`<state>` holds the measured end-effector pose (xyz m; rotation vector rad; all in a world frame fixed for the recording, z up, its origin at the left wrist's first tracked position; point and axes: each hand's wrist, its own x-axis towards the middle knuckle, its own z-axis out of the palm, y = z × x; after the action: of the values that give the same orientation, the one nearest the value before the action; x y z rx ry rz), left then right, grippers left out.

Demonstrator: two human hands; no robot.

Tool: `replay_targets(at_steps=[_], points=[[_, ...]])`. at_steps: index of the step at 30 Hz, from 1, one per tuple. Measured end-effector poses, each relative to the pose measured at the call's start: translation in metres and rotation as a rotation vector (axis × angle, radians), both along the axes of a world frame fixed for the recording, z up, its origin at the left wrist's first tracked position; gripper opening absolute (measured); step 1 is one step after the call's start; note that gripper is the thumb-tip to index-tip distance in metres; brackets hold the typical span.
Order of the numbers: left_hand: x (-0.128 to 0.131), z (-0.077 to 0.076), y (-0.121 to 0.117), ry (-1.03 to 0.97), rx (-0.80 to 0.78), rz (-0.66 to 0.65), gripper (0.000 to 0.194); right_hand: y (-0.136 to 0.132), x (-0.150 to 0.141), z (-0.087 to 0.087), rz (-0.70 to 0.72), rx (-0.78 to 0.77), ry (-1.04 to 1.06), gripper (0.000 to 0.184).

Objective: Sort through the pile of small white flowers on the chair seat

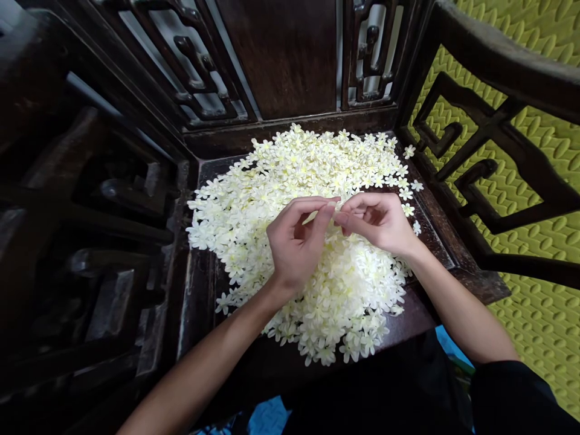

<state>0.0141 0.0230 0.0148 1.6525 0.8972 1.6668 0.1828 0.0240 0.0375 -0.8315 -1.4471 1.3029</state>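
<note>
Both hands, left hand and right hand, pinch together, seemingly on one flower, above the flower pile.

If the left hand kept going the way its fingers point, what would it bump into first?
Most likely the right hand. The left hand points its fingers up and to the right, and their tips already nearly meet the right hand's fingertips above the pile of white flowers. Whether they touch is hard to tell.

light: soft, even | dark wood dim | edges warped, slightly blurred
</note>
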Motion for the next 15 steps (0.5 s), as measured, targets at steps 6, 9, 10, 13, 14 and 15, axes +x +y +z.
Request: replay_targets(at_steps=[6, 9, 10, 13, 14, 15], points=[[0.0004, 0.0025, -0.0003, 0.029, 0.045, 0.01, 0.008, 0.0016, 0.0022, -0.0014, -0.028, -0.009, -0.006, 0.017], [0.0008, 0.002, -0.0024, -0.001, 0.008, -0.001, 0.007, 0.0025, 0.0013, -0.0007, -0.061, 0.002, -0.002, 0.022], [0.0008, 0.0016, -0.0027, -0.02, -0.031, -0.006, 0.007, 0.0028, 0.0011, -0.0007, -0.065, 0.008, 0.002, 0.022], [0.0002, 0.0008, -0.0005, -0.151, -0.207, -0.004, 0.01, 0.0031, 0.0023, -0.0018, -0.054, 0.039, -0.018, 0.024], [-0.0001, 0.001, 0.0013, -0.218, -0.263, 0.0, 0.012, 0.003, 0.0032, -0.0021, -0.034, 0.053, -0.037, 0.024], [-0.0004, 0.0014, 0.0034, -0.287, -0.309, 0.002, 0.015, 0.0028, 0.0042, -0.0021, -0.005, 0.067, -0.059, 0.024]])
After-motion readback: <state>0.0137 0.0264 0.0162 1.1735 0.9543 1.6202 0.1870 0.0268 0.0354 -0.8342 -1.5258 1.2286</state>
